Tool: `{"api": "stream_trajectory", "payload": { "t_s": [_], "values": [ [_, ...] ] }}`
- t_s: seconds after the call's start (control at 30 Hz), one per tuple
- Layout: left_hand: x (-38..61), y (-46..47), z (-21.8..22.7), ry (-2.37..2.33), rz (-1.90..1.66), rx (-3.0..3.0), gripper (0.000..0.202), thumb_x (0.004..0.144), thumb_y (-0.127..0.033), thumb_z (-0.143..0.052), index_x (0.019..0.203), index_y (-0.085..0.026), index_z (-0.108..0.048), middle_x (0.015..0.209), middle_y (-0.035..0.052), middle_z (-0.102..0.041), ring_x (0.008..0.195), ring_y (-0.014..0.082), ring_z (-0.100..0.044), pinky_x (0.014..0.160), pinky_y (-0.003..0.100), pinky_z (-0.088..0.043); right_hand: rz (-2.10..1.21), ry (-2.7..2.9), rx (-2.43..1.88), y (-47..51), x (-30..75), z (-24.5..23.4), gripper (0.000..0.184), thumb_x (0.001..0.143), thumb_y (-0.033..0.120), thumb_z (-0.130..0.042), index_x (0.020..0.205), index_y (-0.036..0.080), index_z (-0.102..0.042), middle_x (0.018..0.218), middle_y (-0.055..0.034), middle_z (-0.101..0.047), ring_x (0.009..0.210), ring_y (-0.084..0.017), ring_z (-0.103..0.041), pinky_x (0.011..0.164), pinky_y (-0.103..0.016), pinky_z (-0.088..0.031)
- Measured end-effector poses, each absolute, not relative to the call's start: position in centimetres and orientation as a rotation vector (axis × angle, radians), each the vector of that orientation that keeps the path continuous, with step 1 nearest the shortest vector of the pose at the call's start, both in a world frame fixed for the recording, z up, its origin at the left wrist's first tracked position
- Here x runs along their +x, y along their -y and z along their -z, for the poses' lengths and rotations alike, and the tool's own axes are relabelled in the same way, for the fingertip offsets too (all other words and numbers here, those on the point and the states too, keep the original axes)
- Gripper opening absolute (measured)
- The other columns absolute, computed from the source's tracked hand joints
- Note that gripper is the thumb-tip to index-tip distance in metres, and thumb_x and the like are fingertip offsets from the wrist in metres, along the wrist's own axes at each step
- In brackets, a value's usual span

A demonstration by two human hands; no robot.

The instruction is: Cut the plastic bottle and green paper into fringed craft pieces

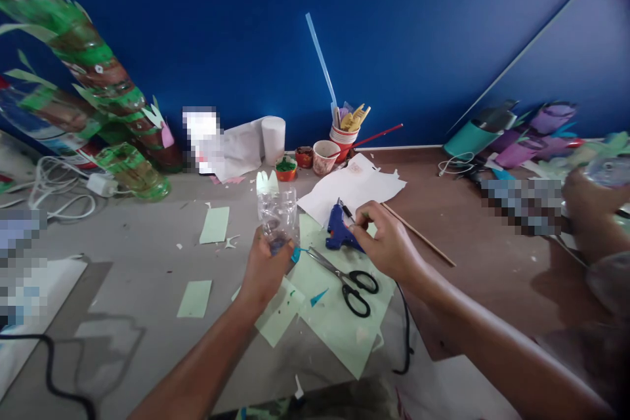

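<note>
My left hand (266,266) is wrapped round a clear cut plastic bottle piece (278,210). A pale green paper cutout with rounded fingers (266,182) shows behind its rim, and a small blue scrap (296,254) is by my fingertips. My right hand (381,236) is closed in a pinch on a slim black pen-like stick (348,212), right over a blue glue gun (337,226). Whether it also touches the glue gun is hard to see. Black-handled scissors (339,273) lie between my hands on a pale green sheet (339,335).
Paint cups (286,168) and a cup of wooden spoons (344,134) stand along the blue wall. A thin wooden stick (418,234) lies to the right. Painted bottles (108,85) lean at left. Another person's hand (585,203) holds a clear bottle at far right.
</note>
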State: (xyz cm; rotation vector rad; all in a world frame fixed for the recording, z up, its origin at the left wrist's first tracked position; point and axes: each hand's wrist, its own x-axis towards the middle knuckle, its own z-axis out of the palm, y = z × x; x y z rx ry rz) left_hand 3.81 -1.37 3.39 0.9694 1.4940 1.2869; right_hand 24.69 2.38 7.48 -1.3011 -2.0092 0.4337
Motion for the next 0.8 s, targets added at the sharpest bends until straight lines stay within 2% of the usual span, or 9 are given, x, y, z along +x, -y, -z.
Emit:
{"api": "stream_trajectory", "payload": {
  "t_s": [0.07, 0.13, 0.23, 0.33, 0.4, 0.6, 0.8],
  "values": [
    [3.8, 1.3, -3.4, -1.45, -1.322, 0.944, 0.026, 0.067, -0.023, -0.064, 0.091, -0.017, -0.053, 0.079, -0.0007, -0.059, 0.073, 0.013, -0.056, 0.07, 0.027, -0.045, -0.473, 2.067, -1.236, -2.1, 24.5, -7.1, 0.011, 0.076, 0.008, -0.049, 0.077, 0.019, -0.05, 0.076, -0.0021, -0.055, 0.071, -0.016, -0.051, 0.068, -0.029, -0.038],
    [3.7, 1.4, -3.5, -1.44, -1.329, 0.939, 0.025, 0.069, -0.025, -0.063, 0.09, -0.017, -0.053, 0.078, -0.0012, -0.059, 0.071, 0.0125, -0.056, 0.069, 0.028, -0.045, -0.525, 2.162, -1.133, -1.9, 24.2, -6.6, 0.018, 0.077, 0.004, -0.044, 0.081, 0.018, -0.055, 0.082, -0.0048, -0.059, 0.078, -0.017, -0.054, 0.073, -0.029, -0.038],
    [3.4, 1.3, -3.4, -1.469, -1.317, 0.97, 0.021, 0.07, -0.028, -0.062, 0.087, -0.017, -0.054, 0.076, -0.001, -0.059, 0.069, 0.013, -0.056, 0.067, 0.027, -0.045, -0.534, 2.344, -1.027, -1.6, 23.6, -5.8, 0.024, 0.076, 0.0, -0.041, 0.079, 0.016, -0.06, 0.078, -0.0053, -0.061, 0.077, -0.017, -0.055, 0.074, -0.029, -0.036],
    [3.2, 1.2, -2.9, -1.466, -1.346, 1.026, 0.02, 0.071, -0.028, -0.061, 0.087, -0.017, -0.055, 0.077, 0.0002, -0.06, 0.071, 0.014, -0.057, 0.068, 0.027, -0.045, -0.514, 2.534, -1.064, -1.2, 23.0, -5.3, 0.018, 0.084, 0.009, -0.046, 0.081, 0.014, -0.063, 0.072, -0.0048, -0.063, 0.069, -0.016, -0.054, 0.073, -0.03, -0.034],
    [3.1, 1.2, -2.6, -1.469, -1.348, 1.058, 0.02, 0.072, -0.028, -0.061, 0.088, -0.017, -0.055, 0.079, 0.0009, -0.06, 0.072, 0.0144, -0.058, 0.069, 0.028, -0.045, -0.482, 2.615, -1.097, -0.9, 22.6, -5.1, 0.017, 0.087, 0.016, -0.049, 0.082, 0.013, -0.064, 0.073, -0.0059, -0.063, 0.071, -0.017, -0.054, 0.072, -0.03, -0.033],
    [3.1, 1.2, -2.2, -1.477, -1.311, 1.131, 0.018, 0.072, -0.027, -0.06, 0.087, -0.017, -0.054, 0.078, 0.0007, -0.059, 0.071, 0.0138, -0.056, 0.068, 0.027, -0.044, -0.289, 2.775, -1.136, 0.1, 21.3, -4.1, 0.013, 0.085, 0.017, -0.052, 0.081, 0.015, -0.065, 0.084, -0.0069, -0.059, 0.081, -0.019, -0.048, 0.071, -0.031, -0.029],
    [3.3, 1.1, -2.2, -1.467, -1.313, 1.157, 0.016, 0.07, -0.024, -0.06, 0.083, -0.018, -0.053, 0.074, -0.0006, -0.057, 0.067, 0.0126, -0.055, 0.066, 0.025, -0.043, -0.086, 2.93, -1.097, 0.8, 19.9, -3.9, 0.015, 0.086, 0.013, -0.049, 0.077, 0.013, -0.061, 0.082, -0.0085, -0.057, 0.08, -0.021, -0.046, 0.071, -0.035, -0.026]
  ]
}}
